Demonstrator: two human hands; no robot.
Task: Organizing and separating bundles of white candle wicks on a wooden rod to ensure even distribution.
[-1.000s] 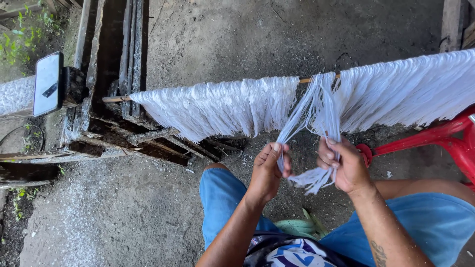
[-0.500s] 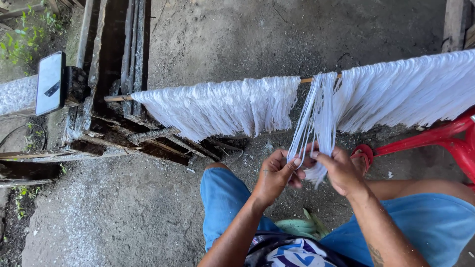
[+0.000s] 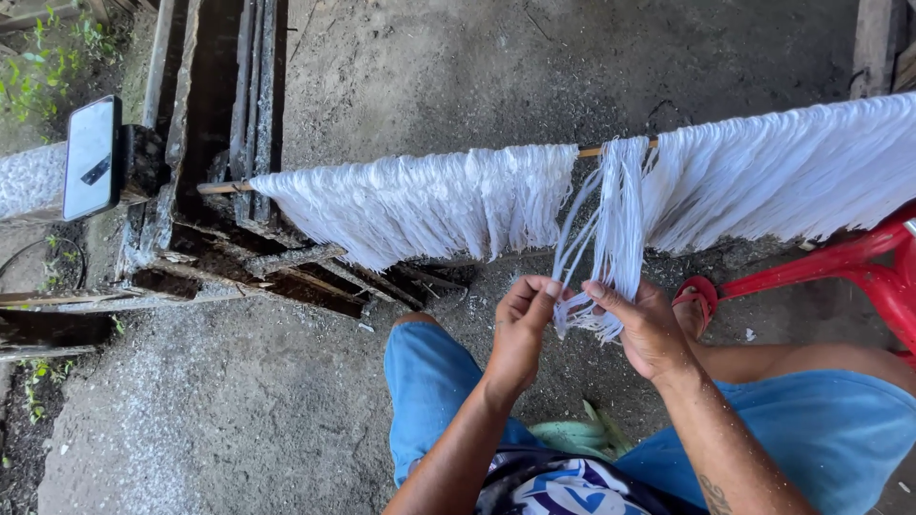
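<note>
1. Hanging from a thin wooden rod, a bundle of white strands is worked between two bare hands above a rough concrete floor.
2. The lower end of the bundle is pinched by the right hand, thumb and forefinger pressed together on the strands, the other fingers curled loosely beneath.
3. A thinner lock split off from the same bundle is gripped by the left hand, fingertips closed on it and fingers bent inward.
4. The two hands are held near each other, just apart, with the frayed tips of the strands between them.
5. Broader curtains of white fibre are draped over the rod on both sides of the bundle.
6. A phone is propped upright at the left by weathered wooden planks; a red plastic chair is seen at the right edge.
</note>
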